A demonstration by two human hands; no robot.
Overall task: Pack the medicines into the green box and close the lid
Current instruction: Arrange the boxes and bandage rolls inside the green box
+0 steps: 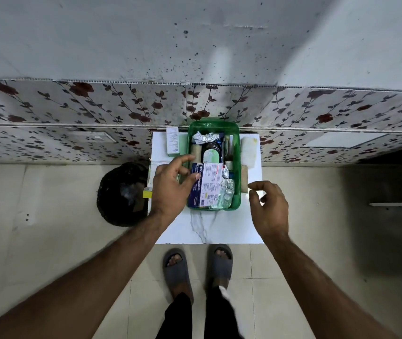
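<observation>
The green box [237,167] stands open on a small white table [219,228] against the wall. It is packed with foil blister strips [206,137], a dark bottle [211,152] and, on top, a white and blue dressings carton [207,187]. My left hand [170,184] hovers over the box's left rim with its fingers spread and the thumb tip touching the carton's edge. My right hand [269,204] hangs just right of the box, fingers loosely curled and holding nothing.
A white and green carton [172,140] lies on the table left of the box. A white packet [249,150] and a brown item [244,179] lie to its right. A small yellow box [147,193] sits at the table's left edge. A black bin bag [121,194] stands on the floor.
</observation>
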